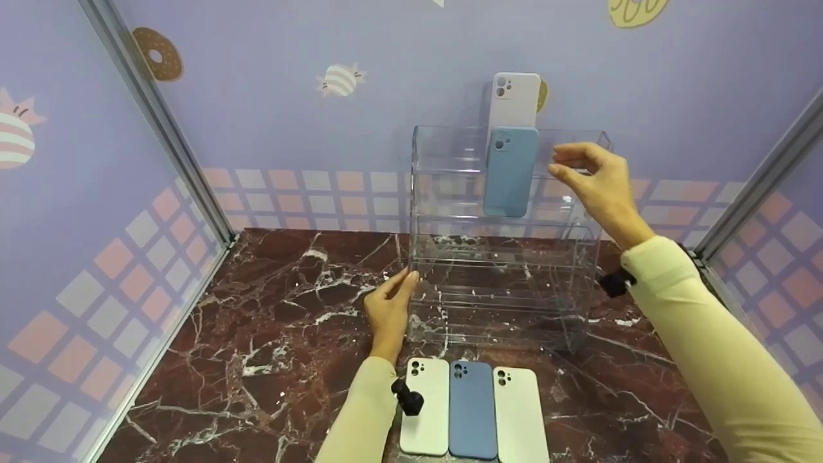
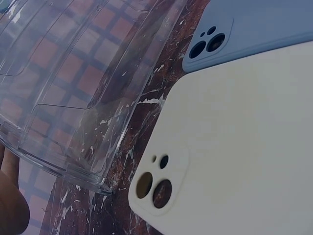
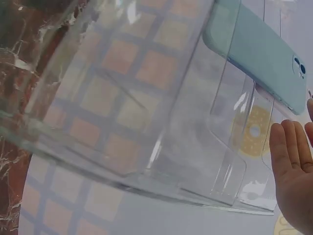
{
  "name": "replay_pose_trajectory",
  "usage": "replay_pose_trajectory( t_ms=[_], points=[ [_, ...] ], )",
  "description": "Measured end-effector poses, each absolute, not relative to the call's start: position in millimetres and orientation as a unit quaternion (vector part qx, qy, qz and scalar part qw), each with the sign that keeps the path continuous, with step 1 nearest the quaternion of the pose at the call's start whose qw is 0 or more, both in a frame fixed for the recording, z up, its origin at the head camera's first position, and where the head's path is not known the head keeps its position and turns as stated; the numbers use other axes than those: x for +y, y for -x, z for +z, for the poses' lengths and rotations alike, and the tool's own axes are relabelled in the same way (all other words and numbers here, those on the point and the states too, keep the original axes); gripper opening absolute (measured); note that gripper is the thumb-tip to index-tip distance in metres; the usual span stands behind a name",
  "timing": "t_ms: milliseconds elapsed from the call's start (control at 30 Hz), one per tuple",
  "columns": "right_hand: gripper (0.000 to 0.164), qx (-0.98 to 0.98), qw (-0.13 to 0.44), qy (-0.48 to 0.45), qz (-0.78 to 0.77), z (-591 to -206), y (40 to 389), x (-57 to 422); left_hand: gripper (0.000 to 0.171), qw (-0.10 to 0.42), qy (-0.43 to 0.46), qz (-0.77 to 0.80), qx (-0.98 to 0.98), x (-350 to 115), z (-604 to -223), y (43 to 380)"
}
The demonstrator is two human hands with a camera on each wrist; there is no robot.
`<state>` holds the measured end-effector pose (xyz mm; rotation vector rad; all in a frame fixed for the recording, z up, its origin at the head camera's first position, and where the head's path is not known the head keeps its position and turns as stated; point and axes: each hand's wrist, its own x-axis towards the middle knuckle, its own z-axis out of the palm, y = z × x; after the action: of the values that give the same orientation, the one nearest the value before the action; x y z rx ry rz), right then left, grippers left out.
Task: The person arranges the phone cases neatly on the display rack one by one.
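A clear tiered acrylic rack [image 1: 501, 261] stands on the marbled surface. On its upper tiers a light blue phone case [image 1: 510, 177] leans in front of a pale whitish phone case [image 1: 515, 106], both upright with camera holes at the top. My right hand [image 1: 601, 183] hovers just right of the light blue case, fingers extended, thumb apart from them, holding nothing. In the right wrist view that case [image 3: 259, 58] sits apart from the fingers [image 3: 288, 147]. My left hand [image 1: 389, 305] touches the rack's left side with fairly straight fingers.
Three phone cases lie side by side before the rack: a cream one [image 1: 427, 427], a slate blue one [image 1: 473, 411] and another cream one [image 1: 521, 418]. Patterned purple walls [image 1: 270, 116] enclose the back and sides, with metal corner posts [image 1: 164, 122].
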<state>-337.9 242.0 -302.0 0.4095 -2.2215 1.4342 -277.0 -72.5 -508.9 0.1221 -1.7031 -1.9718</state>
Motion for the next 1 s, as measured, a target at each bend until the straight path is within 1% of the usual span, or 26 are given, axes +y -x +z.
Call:
replay_pose_trajectory(
  t_ms=[167,433,767,1000],
  points=[
    [0.038,-0.82,0.2,-0.154,0.514,-315.2,318.4,247.0,0.025,0.262,-0.041,-0.728,-0.632,-73.1,-508.0,276.2],
    [0.035,-0.828,0.159,-0.17,0.51,-342.7,285.6,248.8,0.025,0.258,-0.042,-0.732,-0.629,-73.3,-508.8,273.8],
    [0.035,-0.836,0.135,-0.178,0.502,-378.2,256.6,250.8,0.027,0.259,-0.045,-0.73,-0.631,-73.6,-508.6,273.1],
    [0.032,-0.84,0.121,-0.172,0.5,-405.3,239.6,254.0,0.027,0.26,-0.046,-0.729,-0.631,-73.7,-509.3,274.1]
  ],
)
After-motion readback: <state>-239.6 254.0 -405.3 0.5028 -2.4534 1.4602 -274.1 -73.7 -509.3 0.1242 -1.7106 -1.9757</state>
